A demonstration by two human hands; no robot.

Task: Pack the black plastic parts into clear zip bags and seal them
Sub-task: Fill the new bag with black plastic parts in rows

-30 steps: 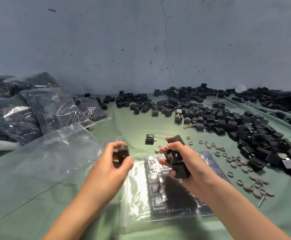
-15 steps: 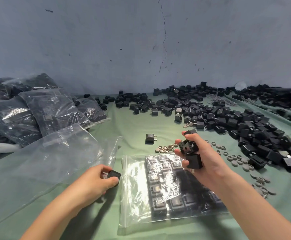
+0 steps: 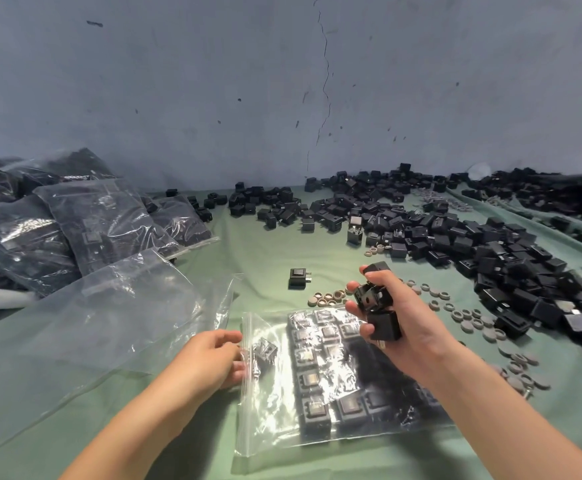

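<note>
The bag point(image 3: 265, 407) lies flat on the desk point(image 3: 265, 258), mouth to the left, with rows point(image 3: 317, 375) of parts filling its right side and one part point(image 3: 265, 351) loose just inside the mouth. Our left hand point(image 3: 210, 362) is at that mouth; we cannot tell whether it pinches the film or only touches it. We should slide the part flat against the rows. Our right hand point(image 3: 410, 334) grips several parts point(image 3: 377, 299) above the bag; we pass them over singly and leave the zip track free.
</note>
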